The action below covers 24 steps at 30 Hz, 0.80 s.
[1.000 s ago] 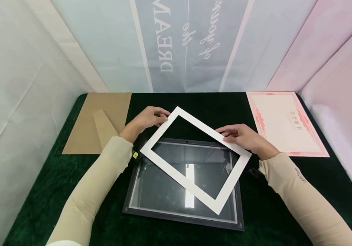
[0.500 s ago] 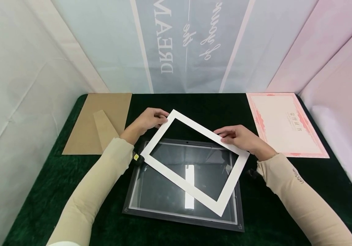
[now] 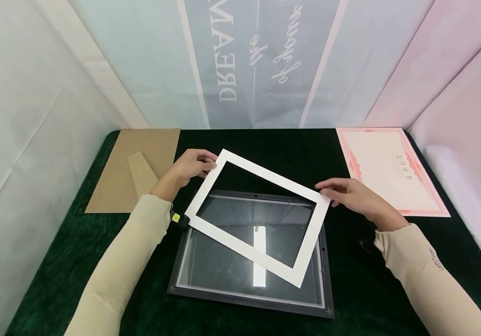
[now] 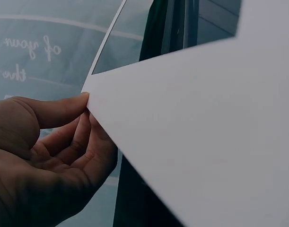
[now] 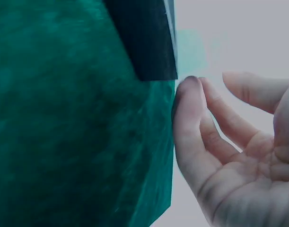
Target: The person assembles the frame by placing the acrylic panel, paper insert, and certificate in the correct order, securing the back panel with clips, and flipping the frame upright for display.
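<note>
A white picture mat (image 3: pixel 265 174) hangs tilted over a dark picture frame (image 3: pixel 251 301) with a clear pane, which lies flat on the green cloth. My left hand (image 3: pixel 190 165) pinches the mat near its far left corner; the left wrist view shows the thumb on that mat's face (image 4: pixel 182 127). At the mat's right corner is my right hand (image 3: pixel 351 196), its fingertips right at the edge. In the right wrist view, the right hand's fingers (image 5: pixel 191 113) are spread apart with nothing visible between them.
A brown backing board (image 3: pixel 114 182) with a stand leg lies at the back left of the green cloth (image 3: pixel 362 298). At the back right lies a pink-bordered certificate sheet (image 3: pixel 375 168). A printed curtain (image 3: pixel 253 112) closes off the far side.
The left hand has moved left with the mat, which is turned closer to square with the frame. My right hand has shifted right, from the far edge to the right corner.
</note>
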{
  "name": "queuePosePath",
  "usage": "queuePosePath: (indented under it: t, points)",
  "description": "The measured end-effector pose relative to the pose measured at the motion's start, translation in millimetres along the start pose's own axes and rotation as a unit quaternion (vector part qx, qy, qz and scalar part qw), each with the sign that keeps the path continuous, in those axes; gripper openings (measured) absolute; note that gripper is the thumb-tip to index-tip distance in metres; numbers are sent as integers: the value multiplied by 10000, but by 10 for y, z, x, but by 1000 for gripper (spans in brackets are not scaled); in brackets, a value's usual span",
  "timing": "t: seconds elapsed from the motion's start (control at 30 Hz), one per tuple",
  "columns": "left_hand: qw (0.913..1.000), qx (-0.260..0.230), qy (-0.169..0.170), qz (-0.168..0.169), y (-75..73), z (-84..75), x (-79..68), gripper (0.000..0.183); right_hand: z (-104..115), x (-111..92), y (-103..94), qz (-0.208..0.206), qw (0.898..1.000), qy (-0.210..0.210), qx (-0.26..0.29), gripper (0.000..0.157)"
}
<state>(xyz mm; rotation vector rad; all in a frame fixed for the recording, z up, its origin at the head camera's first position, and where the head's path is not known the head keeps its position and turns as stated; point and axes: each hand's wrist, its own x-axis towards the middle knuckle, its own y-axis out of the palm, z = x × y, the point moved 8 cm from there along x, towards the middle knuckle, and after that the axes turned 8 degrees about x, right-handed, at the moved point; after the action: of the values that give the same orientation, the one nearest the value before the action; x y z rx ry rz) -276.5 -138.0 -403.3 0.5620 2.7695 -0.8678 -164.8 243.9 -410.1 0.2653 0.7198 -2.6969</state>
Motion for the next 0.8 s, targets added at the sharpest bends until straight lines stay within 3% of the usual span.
queuePosePath:
  t: [0.17, 0.3, 0.53, 0.8]
  points:
    - [9999, -83, -56, -29, -40, 61, -38, 25, -71, -59, 49, 125, 9977, -170, 648, 36]
    - [9999, -104, -97, 63, -18, 85, -56, 26, -50, -74, 49, -57, 9949, -263, 968, 35]
    - [9998, -101, -86, 179, 8, 131, -111, 29, -31, -66, 45, -455, 9939, -294, 963, 30]
    - [9983, -79, 162, 559, 89, 144, -274, 53, -9, -108, 25, -696, 9943, -311, 748, 28]
